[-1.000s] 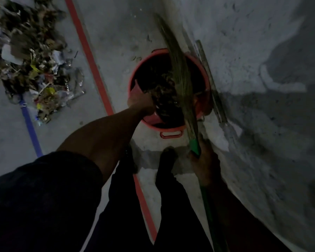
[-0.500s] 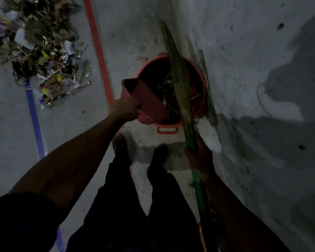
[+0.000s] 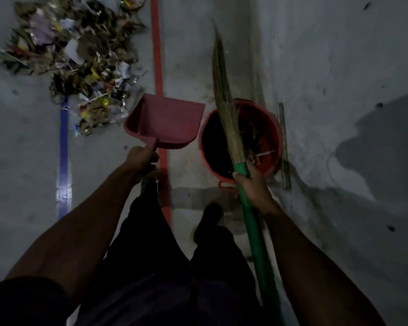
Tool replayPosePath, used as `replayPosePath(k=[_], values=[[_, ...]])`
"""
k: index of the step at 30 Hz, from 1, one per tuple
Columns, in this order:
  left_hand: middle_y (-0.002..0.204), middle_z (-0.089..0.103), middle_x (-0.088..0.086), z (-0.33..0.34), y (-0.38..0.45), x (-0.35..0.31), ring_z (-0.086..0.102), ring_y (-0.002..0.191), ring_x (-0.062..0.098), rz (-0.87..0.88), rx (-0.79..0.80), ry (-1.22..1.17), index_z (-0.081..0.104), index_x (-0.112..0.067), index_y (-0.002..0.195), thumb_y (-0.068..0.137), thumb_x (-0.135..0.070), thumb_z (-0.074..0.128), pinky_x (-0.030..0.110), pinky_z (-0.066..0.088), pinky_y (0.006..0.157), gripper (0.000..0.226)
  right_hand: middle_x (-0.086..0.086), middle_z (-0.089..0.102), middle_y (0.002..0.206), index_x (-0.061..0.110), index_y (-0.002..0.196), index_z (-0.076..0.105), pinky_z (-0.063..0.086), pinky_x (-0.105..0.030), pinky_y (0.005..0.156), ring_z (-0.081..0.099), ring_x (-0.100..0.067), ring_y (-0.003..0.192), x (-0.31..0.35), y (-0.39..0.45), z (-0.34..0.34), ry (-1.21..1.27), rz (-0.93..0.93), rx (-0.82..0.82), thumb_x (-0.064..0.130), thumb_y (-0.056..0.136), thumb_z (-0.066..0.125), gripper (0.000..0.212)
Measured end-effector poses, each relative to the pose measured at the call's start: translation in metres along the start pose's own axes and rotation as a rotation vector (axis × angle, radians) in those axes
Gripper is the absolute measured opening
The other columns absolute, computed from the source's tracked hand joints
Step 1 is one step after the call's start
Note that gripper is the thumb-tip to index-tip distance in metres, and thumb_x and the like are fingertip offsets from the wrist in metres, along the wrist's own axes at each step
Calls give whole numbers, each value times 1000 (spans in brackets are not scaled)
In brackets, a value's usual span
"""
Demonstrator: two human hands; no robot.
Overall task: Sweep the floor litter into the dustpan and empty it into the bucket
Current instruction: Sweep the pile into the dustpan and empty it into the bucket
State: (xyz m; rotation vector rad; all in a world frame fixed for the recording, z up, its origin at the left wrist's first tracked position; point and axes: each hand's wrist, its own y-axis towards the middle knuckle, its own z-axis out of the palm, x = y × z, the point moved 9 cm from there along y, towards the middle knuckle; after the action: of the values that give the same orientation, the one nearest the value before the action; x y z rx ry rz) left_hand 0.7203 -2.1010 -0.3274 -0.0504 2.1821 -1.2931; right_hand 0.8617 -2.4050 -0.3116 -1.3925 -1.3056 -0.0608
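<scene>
While the dustpan (image 3: 165, 121) hangs level and bare just to the left of the bucket (image 3: 242, 140), the emptying step looks finished for this load and the job seems to be turning toward another scoop. The left hand (image 3: 140, 158) is wrapped tight around the pan's short handle, its grip closed on it, and the pan's open mouth points to 12 o'clock, over the red line (image 3: 159, 67) on the floor (image 3: 21, 161). The right hand (image 3: 252, 184) is clamped on the broom (image 3: 229, 118) where the green shaft meets the bristles; the bristle head crosses above the bucket and tapers toward 12 o'clock. Inside the bucket some dark scraps and a pale stick show, so part of the litter is already binned. Most of it is not: the litter pile (image 3: 80, 62) lies at about 10 o'clock from the pan, well apart from the bucket, spilling over the blue line (image 3: 63, 142). To my eye the next move calls for carrying the pan to the pile's near edge, setting its lip flat on the floor facing the scraps, and swinging the broom clear of the bucket to the pile's far side for a pull toward the pan. Loose wrappers may skate past the lip, so short strokes would serve best.
</scene>
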Motion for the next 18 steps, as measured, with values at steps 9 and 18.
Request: replayPosePath(k=[9,18], values=[[72,55,15,-73,122,-44,53,47,20,-66,95,-86,54,1,78,88,-2,54,24,43,42,10,-9,66,104,22,122,56,54,-43,80,65,-29,91,83,113,117,-54,107,-19,25,90,53,33],[81,64,17,-136,275,-70,59,52,24,80,29,334,55,-3,102,82,-14,68,27,44,46,27,-11,53,76,18,89,57,48,-27,43,56,-18,45,94,229,229,261,345,-208,17,94,53,6]])
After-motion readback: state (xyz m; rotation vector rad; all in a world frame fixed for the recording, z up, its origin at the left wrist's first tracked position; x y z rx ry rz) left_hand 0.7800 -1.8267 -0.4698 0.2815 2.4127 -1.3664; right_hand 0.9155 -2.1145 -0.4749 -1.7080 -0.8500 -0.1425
